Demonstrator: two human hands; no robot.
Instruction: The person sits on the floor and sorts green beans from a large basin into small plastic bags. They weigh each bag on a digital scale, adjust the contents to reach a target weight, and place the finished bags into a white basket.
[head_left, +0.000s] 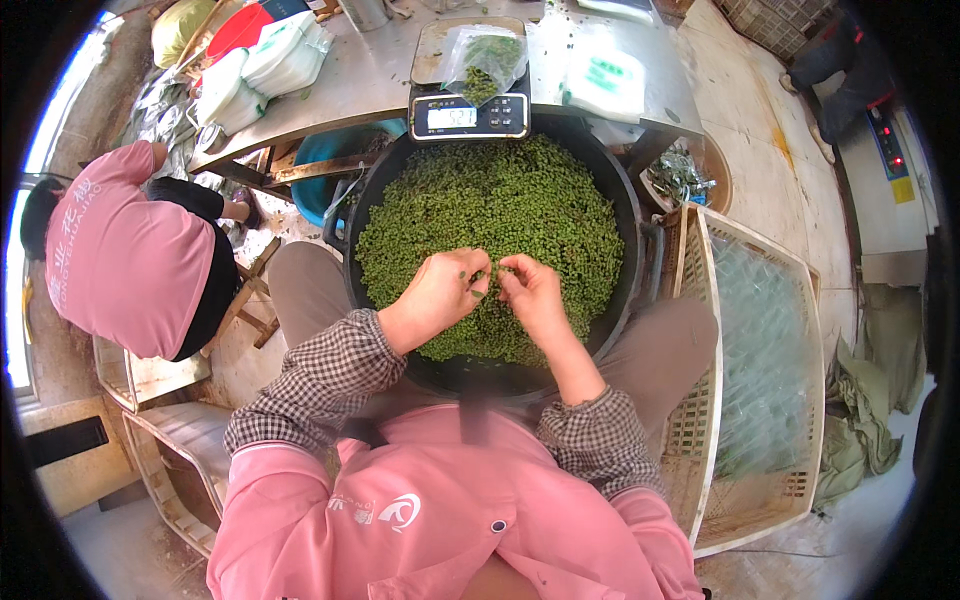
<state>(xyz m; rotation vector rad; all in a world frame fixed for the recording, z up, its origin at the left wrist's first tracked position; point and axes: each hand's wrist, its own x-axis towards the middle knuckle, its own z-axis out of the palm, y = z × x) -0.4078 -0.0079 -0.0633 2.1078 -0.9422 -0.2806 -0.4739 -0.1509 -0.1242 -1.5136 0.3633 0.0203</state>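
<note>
Over a large black tub (628, 300) heaped with green peppercorns (487, 195), both hands meet near the middle. My left hand (439, 292) is curled around a few small green leaves (477, 282), some showing between its fingers. My right hand (534, 294) pinches a small green sprig (504, 271) between thumb and forefinger, close to the left fingertips. Beyond the tub's far rim, a digital scale (469, 116) stands at the table edge. On its pan lies a clear plastic bag (486, 64) partly filled with green peppercorns.
The steel table (367, 67) carries stacks of printed plastic bags (289, 52) and another pile of bags (604, 84). To my right, a plastic crate (705, 420) holds filled clear packs (765, 360). A co-worker (135, 247) sits at left. A blue basin (307, 176) stands under the table.
</note>
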